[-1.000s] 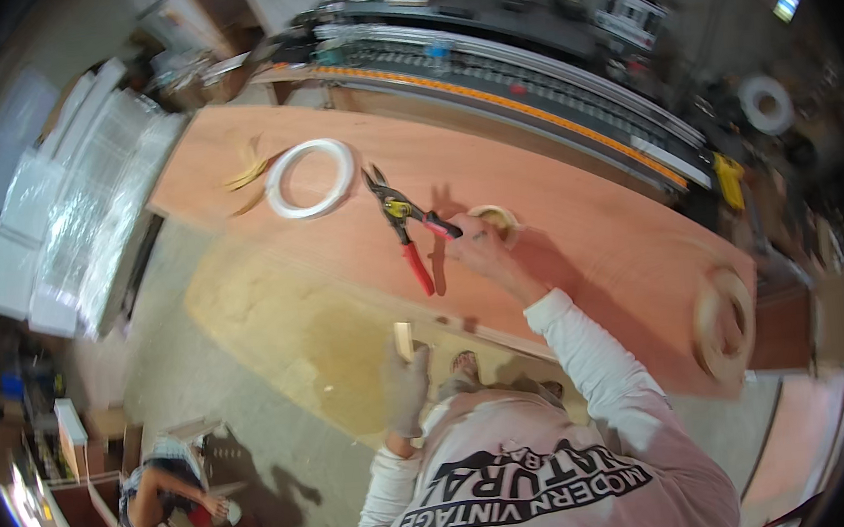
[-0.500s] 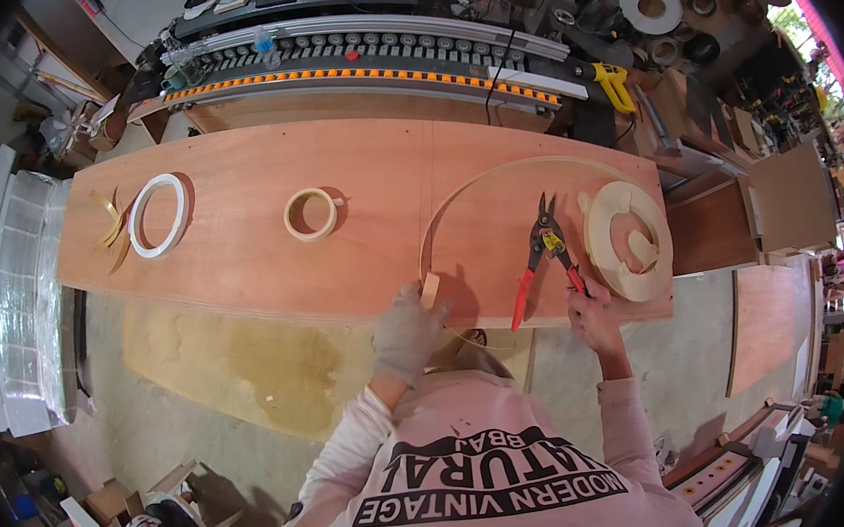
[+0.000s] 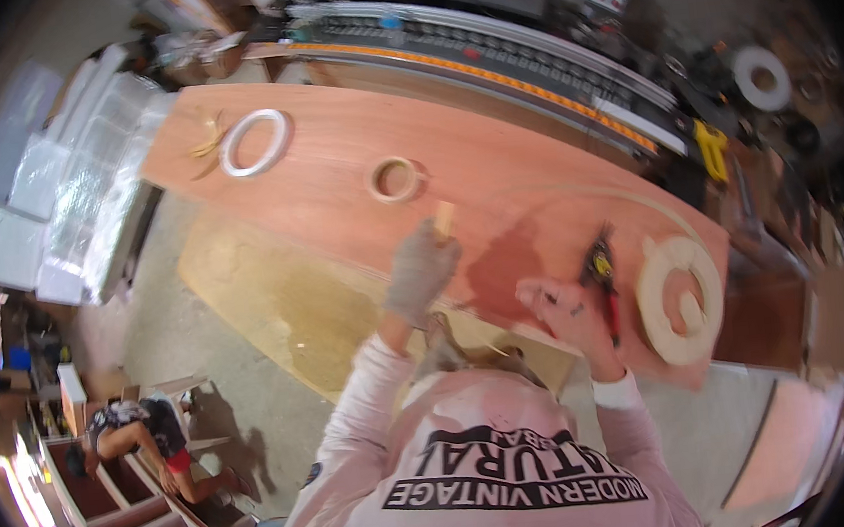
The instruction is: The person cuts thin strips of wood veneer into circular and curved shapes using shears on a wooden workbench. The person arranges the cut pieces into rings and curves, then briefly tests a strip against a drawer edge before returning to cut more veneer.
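In my gloved left hand is a short tan strip end, which sticks up above the fingers over the near edge of the reddish plywood board. My bare right hand hovers over the board with fingers extended and nothing visible in them, somewhat smeared by motion. Just beyond it on the right lie red-handled snips. A wide tan coil of edge banding rests at the board's right end. From it a thin strip curves leftward; its course toward my left hand is too blurred to follow.
A tan tape roll and a white ring-shaped roll lie on the board, with tan offcuts beside them. Behind runs a long roller machine; a yellow heat gun lies at its right. Another person bends over at lower left.
My right hand has let go of the snips, which now lie on the board, and has moved left. My left hand has lifted the strip end. The whole view has turned.
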Motion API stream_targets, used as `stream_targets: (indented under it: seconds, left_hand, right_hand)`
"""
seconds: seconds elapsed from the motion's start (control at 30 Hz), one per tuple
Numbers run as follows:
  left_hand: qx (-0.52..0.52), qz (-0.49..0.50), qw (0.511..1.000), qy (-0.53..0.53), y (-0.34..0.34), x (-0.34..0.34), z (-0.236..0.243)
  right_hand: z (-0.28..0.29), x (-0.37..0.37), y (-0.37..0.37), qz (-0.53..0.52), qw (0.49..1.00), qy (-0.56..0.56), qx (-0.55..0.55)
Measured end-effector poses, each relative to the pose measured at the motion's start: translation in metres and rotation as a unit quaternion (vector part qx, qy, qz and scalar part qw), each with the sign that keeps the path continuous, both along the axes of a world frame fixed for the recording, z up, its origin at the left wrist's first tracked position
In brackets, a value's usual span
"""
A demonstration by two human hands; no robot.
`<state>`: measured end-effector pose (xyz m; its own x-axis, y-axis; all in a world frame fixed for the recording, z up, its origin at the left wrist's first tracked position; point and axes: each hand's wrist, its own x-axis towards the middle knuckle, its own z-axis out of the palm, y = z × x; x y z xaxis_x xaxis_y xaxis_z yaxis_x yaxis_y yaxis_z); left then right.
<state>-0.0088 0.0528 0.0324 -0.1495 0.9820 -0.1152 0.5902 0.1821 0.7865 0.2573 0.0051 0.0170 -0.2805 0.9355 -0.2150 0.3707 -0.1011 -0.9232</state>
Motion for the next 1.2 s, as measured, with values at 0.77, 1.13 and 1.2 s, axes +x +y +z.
stream_targets:
  seconds: [0.77,1.13,1.2]
  left_hand:
    - [-0.084,0.007,0.961,-0.264,0.049,-0.108,-0.008]
    - [-0.119,-0.166,0.929,-0.308,0.096,-0.095,-0.016]
    - [-0.034,-0.224,0.936,-0.270,0.100,-0.093,-0.018]
  right_hand:
    - [-0.043,-0.196,0.069,0.169,0.985,0.036,0.007]
    - [-0.031,-0.193,0.096,0.030,0.977,0.153,-0.143]
    - [-0.032,-0.195,0.096,0.054,0.985,0.139,-0.089]
